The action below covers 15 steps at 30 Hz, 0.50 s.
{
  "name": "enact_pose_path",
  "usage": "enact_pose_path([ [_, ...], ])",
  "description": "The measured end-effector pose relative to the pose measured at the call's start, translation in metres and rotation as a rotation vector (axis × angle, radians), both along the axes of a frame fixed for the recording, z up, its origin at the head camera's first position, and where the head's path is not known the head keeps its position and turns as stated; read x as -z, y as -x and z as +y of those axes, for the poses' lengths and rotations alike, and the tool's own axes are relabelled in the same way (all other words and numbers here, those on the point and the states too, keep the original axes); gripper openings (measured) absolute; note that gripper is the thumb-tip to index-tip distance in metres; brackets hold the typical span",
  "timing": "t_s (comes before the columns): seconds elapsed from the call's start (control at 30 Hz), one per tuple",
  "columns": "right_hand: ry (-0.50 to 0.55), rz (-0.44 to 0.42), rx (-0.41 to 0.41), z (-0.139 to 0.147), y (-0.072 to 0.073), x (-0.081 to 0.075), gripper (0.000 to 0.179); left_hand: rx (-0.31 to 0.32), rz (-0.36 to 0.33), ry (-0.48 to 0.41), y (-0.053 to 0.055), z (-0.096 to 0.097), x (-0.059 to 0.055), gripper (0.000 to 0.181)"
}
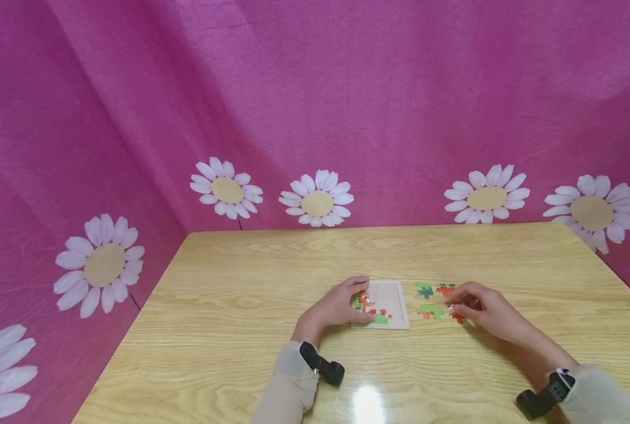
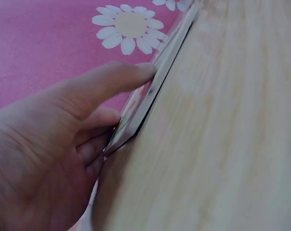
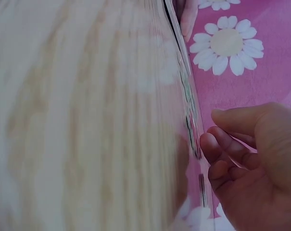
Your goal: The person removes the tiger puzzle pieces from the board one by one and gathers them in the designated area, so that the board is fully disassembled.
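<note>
My left hand [image 1: 338, 303] holds the left side of a square wooden puzzle tray [image 1: 403, 306], thumb at the near side and fingers at the far side. In the left wrist view the tray [image 2: 144, 103] lies flat under the thumb. Part of an orange animal picture [image 1: 367, 299] and a green piece [image 1: 381, 319] show inside the tray. To its right, my right hand [image 1: 487, 309] hovers at a red puzzle piece [image 1: 457, 317], which its fingers partly cover. The right wrist view shows thumb and fingers [image 3: 236, 144] loosely bent and apart, with nothing visible between them.
Loose pieces lie between tray and right hand: a green one [image 1: 424, 290], a red one [image 1: 444, 290] and a green-and-orange one [image 1: 431, 312]. The wooden table [image 1: 230, 282] ends at a pink curtain [image 1: 400, 118] with daisies.
</note>
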State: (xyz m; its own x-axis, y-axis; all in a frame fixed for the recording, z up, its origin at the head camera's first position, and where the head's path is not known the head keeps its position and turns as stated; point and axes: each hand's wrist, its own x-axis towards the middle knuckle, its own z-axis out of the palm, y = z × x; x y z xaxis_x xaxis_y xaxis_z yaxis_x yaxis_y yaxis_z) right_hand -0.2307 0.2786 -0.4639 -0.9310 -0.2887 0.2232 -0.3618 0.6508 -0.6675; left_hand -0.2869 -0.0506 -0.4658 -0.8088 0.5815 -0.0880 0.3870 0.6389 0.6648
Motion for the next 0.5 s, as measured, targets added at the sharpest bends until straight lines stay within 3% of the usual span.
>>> enact_pose_path([
  [0.13, 0.025, 0.029, -0.028, -0.008, 0.0, 0.001, 0.015, 0.05, -0.054, 0.011, 0.004, -0.004, -0.004, 0.084],
  [0.33, 0.018, 0.097, -0.08, -0.021, 0.003, -0.002, 0.014, 0.111, -0.05, 0.029, 0.009, -0.007, -0.007, 0.085],
  [0.5, 0.018, 0.023, -0.101, -0.035, 0.006, -0.006, 0.015, 0.119, -0.045, 0.023, 0.01, -0.009, -0.006, 0.084],
])
